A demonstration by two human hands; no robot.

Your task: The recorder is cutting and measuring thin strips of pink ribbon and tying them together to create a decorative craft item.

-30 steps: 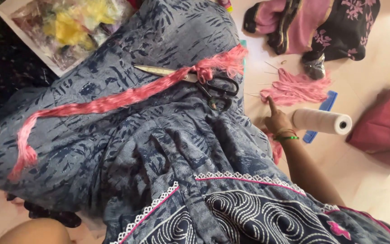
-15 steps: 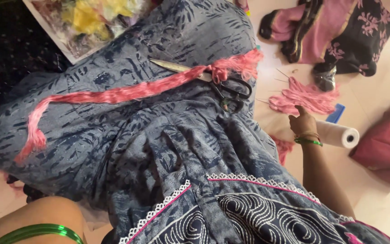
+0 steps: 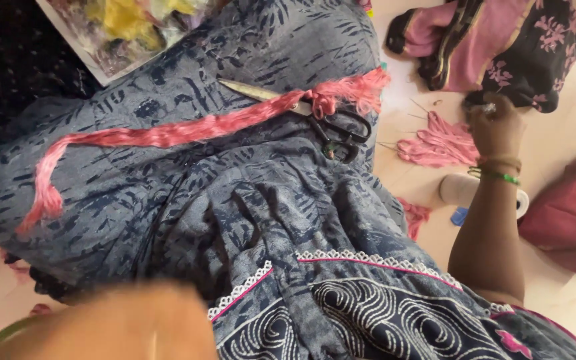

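Currently: the work sits at the right edge of the frame, where threads are being picked from the floor.
Right hand (image 3: 496, 125): stretched to the upper right, fingers curled together over something small beside the dark floral cloth (image 3: 541, 50); what they pinch is too small to tell.
Pink thread bundle (image 3: 440, 141): lies on the floor just left of that hand, loose ends fanned out; nearest thing to the fingers.
Left hand: only a blurred forearm (image 3: 111, 327) shows at the lower left; whether it grips anything I cannot tell.
Pink braided cord (image 3: 188, 130): runs across the blue printed dress (image 3: 235, 220) at centre, one end under the scissors (image 3: 315, 113).
White thread spool (image 3: 465, 190): on its side, partly behind the right wrist.
Doing it well: I judge that pinching few strands near their ends, wrist low, avoids tangling the bundle.
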